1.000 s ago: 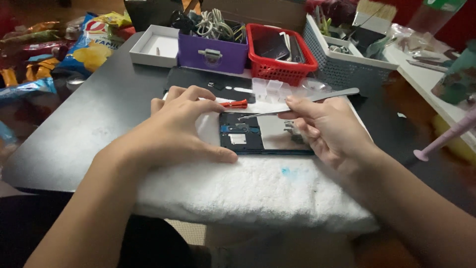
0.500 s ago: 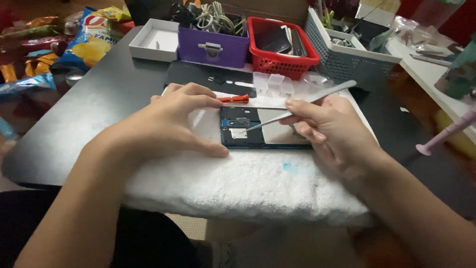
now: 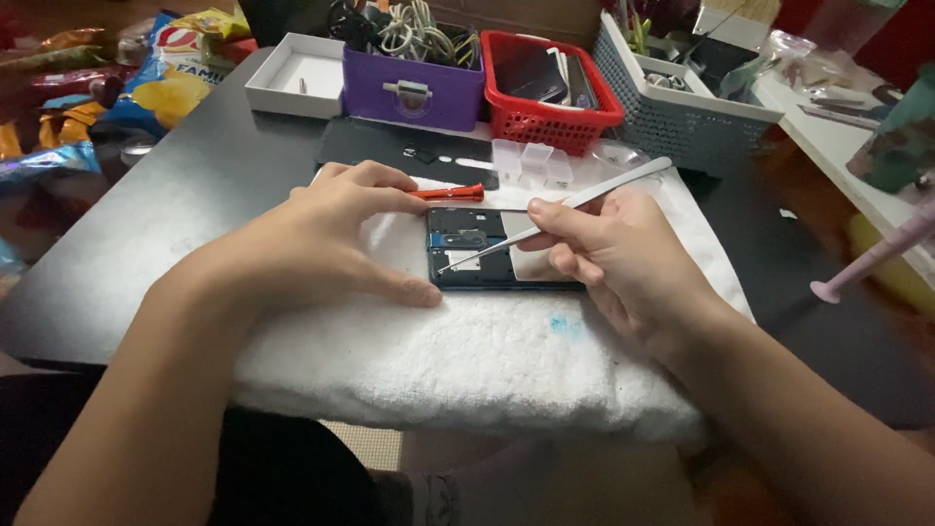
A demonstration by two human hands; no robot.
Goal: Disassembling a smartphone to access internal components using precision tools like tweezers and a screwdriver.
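Head view: opened phone [image 3: 492,255] on white towel [image 3: 467,351]; left hand [image 3: 326,239] fingers spread, thumb bracing its edge; right hand [image 3: 614,248] pinched on tweezers [image 3: 555,216], tips inside; slip risk: tips could scratch the board

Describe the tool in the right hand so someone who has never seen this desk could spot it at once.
Start at the white towel spread over the near edge of the black table; an opened phone lies on it. The right hand holds metal tweezers slanting down to the phone's insides. They are long, thin and silver, unlike the short red screwdriver lying beside the left hand.
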